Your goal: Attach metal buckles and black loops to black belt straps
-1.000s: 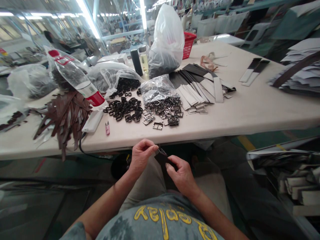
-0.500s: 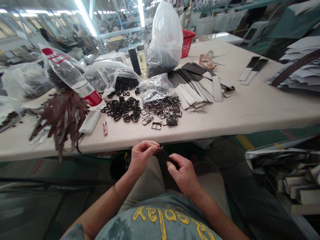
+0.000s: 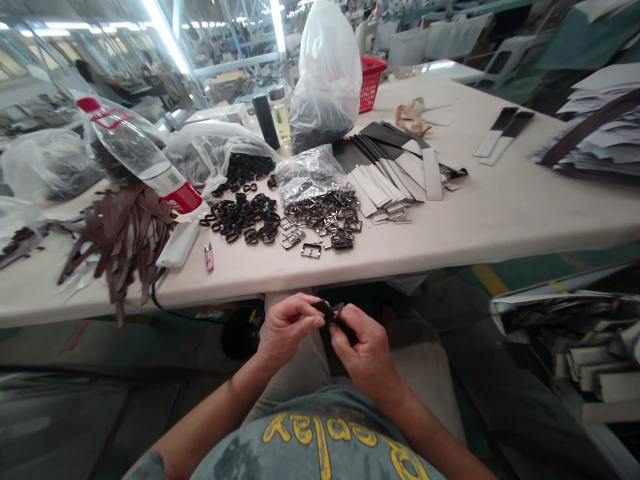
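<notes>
Over my lap, just in front of the table edge, a dark strap (image 3: 326,309) is stretched between my hands. My left hand (image 3: 289,328) pinches its one end between thumb and fingers. The rest of it is wrapped in my right hand (image 3: 364,339), whose thumb lies close to the left fingertips. A buckle at the joint is too small and dark to make out. Beyond the hands lie a pile of metal buckles (image 3: 330,223), a heap of black loops (image 3: 245,217) and a fan of dark straps with pale backs (image 3: 385,180).
Pink thread snips (image 3: 209,257) lie near the table's front edge (image 3: 250,283). Brown strips (image 3: 125,233) hang over it at the left. A tilted plastic bottle (image 3: 145,157), a filled bag (image 3: 325,80) and a red basket (image 3: 371,83) stand behind. A bin of strap pieces (image 3: 595,360) is at right.
My hands have come closer together. My left fingers have moved slightly down and right, and the strap end now sticks up between them; the shiny buckle seen before no longer shows clearly.
</notes>
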`<state>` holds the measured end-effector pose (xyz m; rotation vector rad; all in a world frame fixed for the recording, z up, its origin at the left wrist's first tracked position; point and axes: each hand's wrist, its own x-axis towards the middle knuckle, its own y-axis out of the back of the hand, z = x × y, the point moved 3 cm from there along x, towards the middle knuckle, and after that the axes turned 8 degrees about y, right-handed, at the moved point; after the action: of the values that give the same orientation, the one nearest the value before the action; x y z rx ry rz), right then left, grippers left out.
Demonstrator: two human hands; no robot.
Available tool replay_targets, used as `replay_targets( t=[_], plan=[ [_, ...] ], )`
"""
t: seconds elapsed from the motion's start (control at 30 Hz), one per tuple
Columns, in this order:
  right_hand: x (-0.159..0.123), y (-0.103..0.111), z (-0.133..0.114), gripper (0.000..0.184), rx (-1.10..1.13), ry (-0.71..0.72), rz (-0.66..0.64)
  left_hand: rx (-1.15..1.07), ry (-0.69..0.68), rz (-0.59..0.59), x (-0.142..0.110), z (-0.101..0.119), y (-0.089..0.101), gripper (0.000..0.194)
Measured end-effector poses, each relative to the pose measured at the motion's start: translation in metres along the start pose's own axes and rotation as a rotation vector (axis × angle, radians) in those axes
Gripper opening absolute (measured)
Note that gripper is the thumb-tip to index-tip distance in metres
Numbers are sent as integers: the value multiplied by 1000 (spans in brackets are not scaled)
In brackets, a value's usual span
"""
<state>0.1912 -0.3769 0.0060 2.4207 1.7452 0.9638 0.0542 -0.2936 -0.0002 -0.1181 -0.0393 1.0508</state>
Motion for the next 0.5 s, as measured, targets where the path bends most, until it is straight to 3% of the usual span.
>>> replay_targets(
  t=[0.13,0.27,0.5],
  plan=[
    [-1,-2,5,17,18,-14,-21,9,23,113,-3,-4,1,15],
    [-3,-3,6,15,88,-77,-80,-11,32,143,-3,-6,2,16],
    [-9,-5,14,21,343,-371,-248,-135,133,188,4,-4,6,23]
  ],
)
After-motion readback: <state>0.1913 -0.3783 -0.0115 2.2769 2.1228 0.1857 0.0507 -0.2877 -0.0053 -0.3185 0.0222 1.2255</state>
